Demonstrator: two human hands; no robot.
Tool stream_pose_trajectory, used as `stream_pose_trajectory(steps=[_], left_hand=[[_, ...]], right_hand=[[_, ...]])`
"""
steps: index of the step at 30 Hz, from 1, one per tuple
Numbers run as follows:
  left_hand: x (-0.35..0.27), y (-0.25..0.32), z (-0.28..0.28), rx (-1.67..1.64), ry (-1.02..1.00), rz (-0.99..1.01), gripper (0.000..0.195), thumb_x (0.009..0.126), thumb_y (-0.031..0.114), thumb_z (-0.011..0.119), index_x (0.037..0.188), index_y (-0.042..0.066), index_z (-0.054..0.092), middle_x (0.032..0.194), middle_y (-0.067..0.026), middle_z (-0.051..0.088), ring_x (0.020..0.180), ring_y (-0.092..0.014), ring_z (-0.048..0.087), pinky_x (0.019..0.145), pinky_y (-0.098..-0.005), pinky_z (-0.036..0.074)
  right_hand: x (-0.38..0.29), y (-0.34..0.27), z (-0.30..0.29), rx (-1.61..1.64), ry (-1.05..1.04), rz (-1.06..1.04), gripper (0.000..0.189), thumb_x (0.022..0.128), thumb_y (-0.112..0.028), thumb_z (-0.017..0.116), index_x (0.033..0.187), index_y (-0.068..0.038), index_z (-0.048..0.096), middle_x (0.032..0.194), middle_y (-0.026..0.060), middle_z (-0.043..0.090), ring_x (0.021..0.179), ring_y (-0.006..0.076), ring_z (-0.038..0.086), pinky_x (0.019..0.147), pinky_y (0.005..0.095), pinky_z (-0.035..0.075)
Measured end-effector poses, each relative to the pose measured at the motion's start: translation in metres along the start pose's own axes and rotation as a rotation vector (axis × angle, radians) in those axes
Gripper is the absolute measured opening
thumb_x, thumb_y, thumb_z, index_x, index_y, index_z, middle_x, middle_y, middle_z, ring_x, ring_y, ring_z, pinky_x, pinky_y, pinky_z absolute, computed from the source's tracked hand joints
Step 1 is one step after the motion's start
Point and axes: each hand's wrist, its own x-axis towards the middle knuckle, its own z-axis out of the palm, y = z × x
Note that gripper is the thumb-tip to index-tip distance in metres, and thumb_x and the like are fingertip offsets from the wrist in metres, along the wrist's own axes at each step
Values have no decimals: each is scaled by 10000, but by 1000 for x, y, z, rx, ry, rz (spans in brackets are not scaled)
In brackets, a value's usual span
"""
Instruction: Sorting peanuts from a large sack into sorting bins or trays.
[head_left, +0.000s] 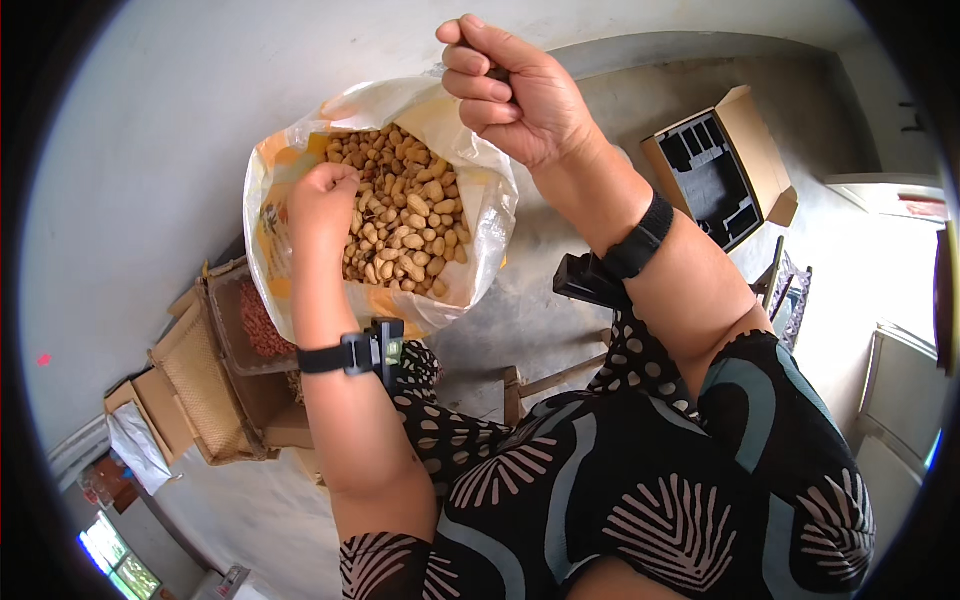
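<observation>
In front of me stands a woven plastic sack (487, 217) with its mouth wide apart. Unshelled peanuts (412, 225) fill much of what shows inside it. My left hand (324, 191) reaches in over the left side of the peanuts, its fingers curled together. Whether it pinches a peanut is hidden. Raised above the sack's far right rim, my right hand (510, 90) is curled closed, palm side towards me. A small dark brown thing (499, 73) shows between its fingers and palm; its kind is unclear.
Left of the sack, a clear plastic tub (232, 330) holds red shelled peanuts (262, 322). Beside it are a woven basket (199, 375) and a cardboard box (161, 412). An open carton with a black insert (709, 172) lies at right. A wooden stool (512, 394) shows below the sack.
</observation>
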Motion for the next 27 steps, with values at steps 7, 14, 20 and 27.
stream_pose_trajectory(steps=[7,14,20,27], left_hand=[[38,-12,14,565,-108,0,276,798,197,661,1022,37,691,882,-142,698,812,-208,659,771,-313,486],[41,-6,22,649,-105,40,277,783,218,671,1003,50,695,893,-154,692,831,-248,665,774,-337,491],[43,-8,24,780,-168,70,274,790,245,629,1033,139,699,984,-124,681,922,-303,649,826,-378,488],[0,18,-19,-575,-136,-344,108,775,109,621,822,25,573,649,-23,525,553,-97,441,405,-200,291]], right_hand=[[-1,-5,-3,25,77,-20,225,985,-206,460,1002,9,522,690,-28,402,506,15,270,347,128,215],[-7,-14,-7,30,26,-10,191,947,-145,496,964,35,559,680,-8,464,509,30,307,375,151,225],[-8,-14,-2,-35,69,-1,229,974,-190,469,993,25,545,680,-25,420,490,16,273,344,132,211],[-8,-10,-5,-53,43,18,230,969,-184,473,1009,29,552,688,-25,432,504,17,283,350,134,209]])
